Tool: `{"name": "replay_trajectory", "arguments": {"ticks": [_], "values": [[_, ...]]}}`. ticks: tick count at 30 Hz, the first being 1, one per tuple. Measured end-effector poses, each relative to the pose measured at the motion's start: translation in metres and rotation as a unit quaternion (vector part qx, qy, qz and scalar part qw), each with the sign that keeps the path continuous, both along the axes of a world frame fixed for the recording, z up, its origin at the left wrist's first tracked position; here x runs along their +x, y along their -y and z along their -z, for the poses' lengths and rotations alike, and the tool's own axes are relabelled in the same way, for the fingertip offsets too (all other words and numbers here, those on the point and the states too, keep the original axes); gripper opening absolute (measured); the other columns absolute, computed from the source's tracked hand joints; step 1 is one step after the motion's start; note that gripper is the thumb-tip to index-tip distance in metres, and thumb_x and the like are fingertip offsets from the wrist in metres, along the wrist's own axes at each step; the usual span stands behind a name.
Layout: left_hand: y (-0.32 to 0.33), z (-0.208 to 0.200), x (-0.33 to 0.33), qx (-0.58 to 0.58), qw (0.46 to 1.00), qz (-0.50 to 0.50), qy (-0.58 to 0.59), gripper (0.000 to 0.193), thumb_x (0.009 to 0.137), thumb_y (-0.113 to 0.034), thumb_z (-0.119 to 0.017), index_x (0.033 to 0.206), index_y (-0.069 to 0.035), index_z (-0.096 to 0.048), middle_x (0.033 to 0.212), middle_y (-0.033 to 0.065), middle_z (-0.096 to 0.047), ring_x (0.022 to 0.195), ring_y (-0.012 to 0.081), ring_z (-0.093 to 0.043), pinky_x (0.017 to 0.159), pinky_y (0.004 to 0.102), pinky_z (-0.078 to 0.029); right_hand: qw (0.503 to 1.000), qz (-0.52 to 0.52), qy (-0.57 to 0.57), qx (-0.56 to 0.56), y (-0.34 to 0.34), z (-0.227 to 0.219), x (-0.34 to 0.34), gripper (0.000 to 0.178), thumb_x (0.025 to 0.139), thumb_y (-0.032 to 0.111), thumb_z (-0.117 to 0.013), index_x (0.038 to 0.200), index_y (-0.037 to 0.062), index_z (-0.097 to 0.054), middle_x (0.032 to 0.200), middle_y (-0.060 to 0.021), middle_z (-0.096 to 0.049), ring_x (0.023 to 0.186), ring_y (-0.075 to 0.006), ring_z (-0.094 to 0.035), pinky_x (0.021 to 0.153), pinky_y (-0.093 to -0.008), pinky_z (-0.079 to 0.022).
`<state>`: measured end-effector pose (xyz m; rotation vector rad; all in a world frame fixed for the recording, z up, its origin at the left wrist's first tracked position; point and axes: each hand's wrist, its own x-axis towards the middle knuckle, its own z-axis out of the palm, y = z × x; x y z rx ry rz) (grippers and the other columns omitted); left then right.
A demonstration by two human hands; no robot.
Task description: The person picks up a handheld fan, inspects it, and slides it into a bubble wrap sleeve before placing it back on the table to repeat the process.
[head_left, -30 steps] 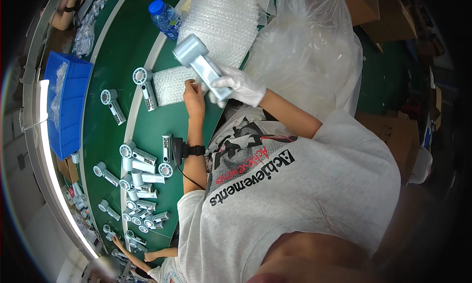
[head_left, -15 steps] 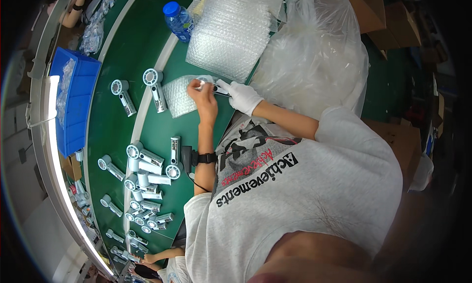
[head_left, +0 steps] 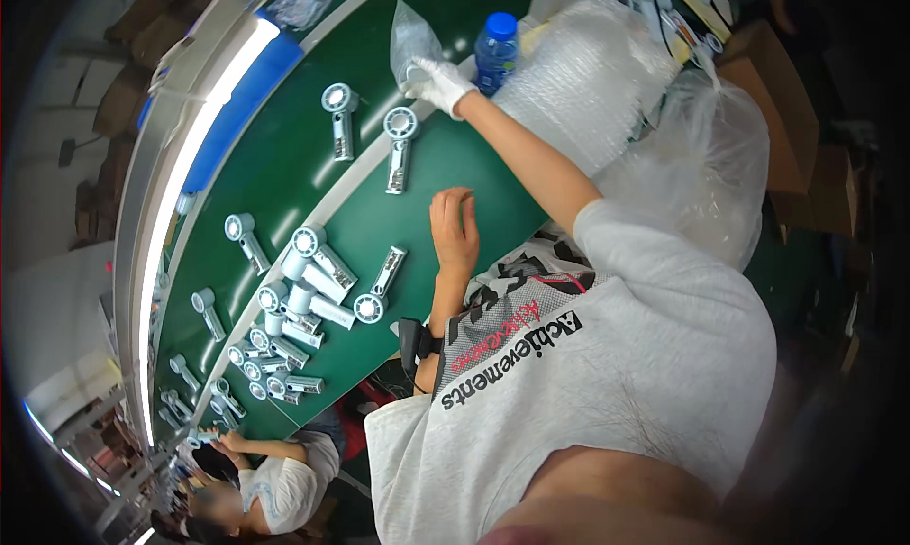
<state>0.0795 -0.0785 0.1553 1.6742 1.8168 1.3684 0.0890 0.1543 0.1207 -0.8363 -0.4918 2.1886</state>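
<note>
Far left, a heap of pale-blue handheld fans (head_left: 314,278) beside me, and just right of it one loose fan (head_left: 381,284), its handle slanting up toward my bare left hand. Further up, another handheld fan (head_left: 399,153) lies nearly straight away from me, round head at the far end, handle end toward me, up and left of that same hand. Next, the bubble-wrap pouch (head_left: 415,37), out past the fan's head near the pale strip (head_left: 355,173), long axis pointing away; I can't tell whether it touches the green surface. My gloved right hand (head_left: 442,87) pinches its near end, arm stretched across. And my left hand (head_left: 456,232)? Loosely half-curled, nothing visible in it, well back from the pouch but the nearer one to both single fans. Rightmost, a blue-capped bottle (head_left: 496,54) just beside the glove.
</note>
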Motion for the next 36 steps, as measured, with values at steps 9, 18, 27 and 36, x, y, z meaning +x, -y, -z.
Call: {"name": "replay_trajectory", "arguments": {"ticks": [9,18,27,36], "values": [[0.077,-0.023,-0.02,-0.145,0.955,-0.21,0.15,0.014,0.084,-0.005,-0.049,0.096,0.001,-0.051,0.079,0.0095,-0.058,0.075,0.0152,-0.056,0.068,0.0255,-0.043,0.779,-0.001,0.564,0.276,0.027,-0.006,-0.112,0.053,0.066,0.017,-0.063,0.109,-0.004,-0.041,0.089,-0.0226,-0.056,0.09,-0.0284,-0.056,0.075,-0.0325,-0.045],[0.043,-0.018,-0.056,-0.025,0.826,-0.251,0.504,0.033,0.089,-0.029,-0.043,0.103,0.0,-0.049,0.09,0.0124,-0.057,0.082,0.0194,-0.055,0.071,0.0299,-0.046,0.856,-0.225,0.31,0.347,0.1,-0.01,-0.06,0.054,0.061,0.013,-0.069,0.107,-0.0019,-0.046,0.099,-0.0176,-0.054,0.091,-0.0248,-0.054,0.077,-0.0302,-0.043],[0.045,-0.036,-0.029,0.008,0.775,-0.017,0.632,0.043,0.091,-0.04,-0.027,0.101,-0.001,-0.04,0.087,0.0133,-0.05,0.067,0.0205,-0.053,0.049,0.0321,-0.047,0.85,-0.231,0.096,0.463,0.15,-0.119,0.021,0.033,0.076,0.023,-0.061,0.101,0.0011,-0.056,0.095,-0.012,-0.06,0.088,-0.0155,-0.056,0.078,-0.0272,-0.044],[0.042,-0.065,-0.015,0.01,0.662,0.063,0.747,0.045,0.091,-0.041,-0.024,0.093,0.001,-0.041,0.079,0.0108,-0.046,0.055,0.0167,-0.045,0.039,0.0278,-0.043,0.873,-0.284,0.098,0.383,0.15,-0.153,0.031,0.03,0.077,0.018,-0.061,0.101,0.0,-0.057,0.089,-0.0088,-0.062,0.08,-0.0115,-0.057,0.071,-0.0222,-0.045]]}}
